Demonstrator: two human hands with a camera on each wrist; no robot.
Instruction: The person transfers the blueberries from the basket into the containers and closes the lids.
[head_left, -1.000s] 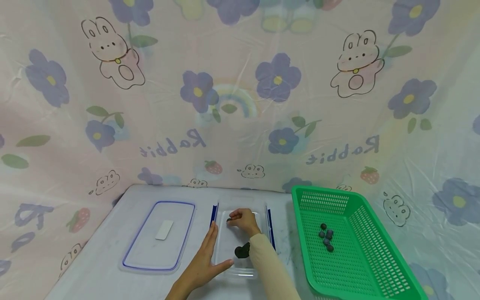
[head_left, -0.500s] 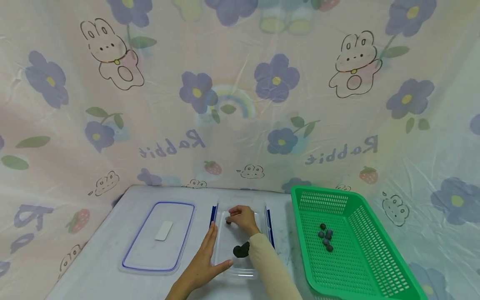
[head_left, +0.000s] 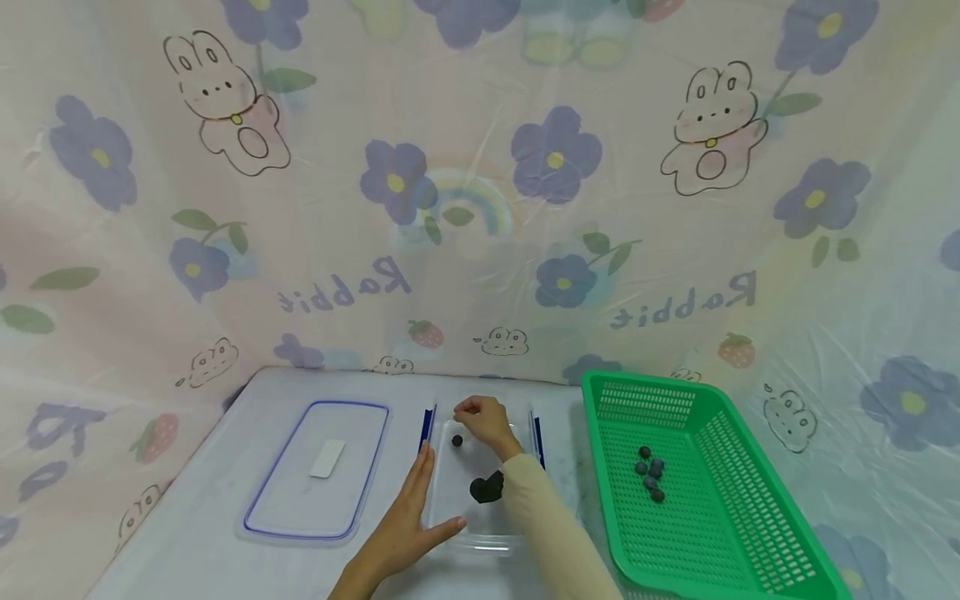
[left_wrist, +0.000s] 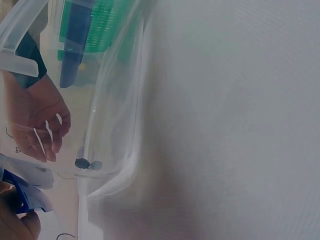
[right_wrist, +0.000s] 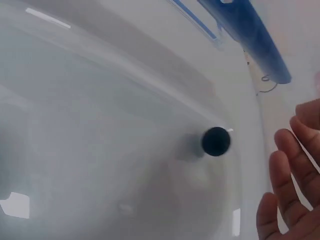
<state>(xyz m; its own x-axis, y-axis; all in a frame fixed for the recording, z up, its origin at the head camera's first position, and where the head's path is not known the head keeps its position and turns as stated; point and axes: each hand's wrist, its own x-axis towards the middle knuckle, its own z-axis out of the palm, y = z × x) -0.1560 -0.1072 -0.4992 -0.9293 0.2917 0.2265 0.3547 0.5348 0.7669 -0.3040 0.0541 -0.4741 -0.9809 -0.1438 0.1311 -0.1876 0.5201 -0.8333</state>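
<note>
A clear plastic food container [head_left: 468, 521] with blue side clips [left_wrist: 76, 42] stands in front of me. One round dark blueberry [head_left: 457, 441] lies inside it near the far left corner; the right wrist view shows the same blueberry [right_wrist: 216, 141] close up. Just above and beyond the blueberry is my right hand [head_left: 486, 422], its fingers loosely bent and parted with nothing between them. My left hand [head_left: 408, 525] rests along the container's left wall, fingers straight and thumb spread towards the near rim. A dark rounded shape [head_left: 486, 487] sits beside the right cuff.
On the right, a green plastic basket [head_left: 609, 500] holds several blueberries [head_left: 651, 482]. A clear lid [head_left: 288, 500] with a blue seal and a white label [head_left: 327, 459] lies on the left of the white table [head_left: 180, 533]. A printed curtain [head_left: 480, 250] hangs behind.
The right hand has let go of the blueberry, leaving it on the container's floor, and has lifted away towards the far end. The left hand has stayed in place.
</note>
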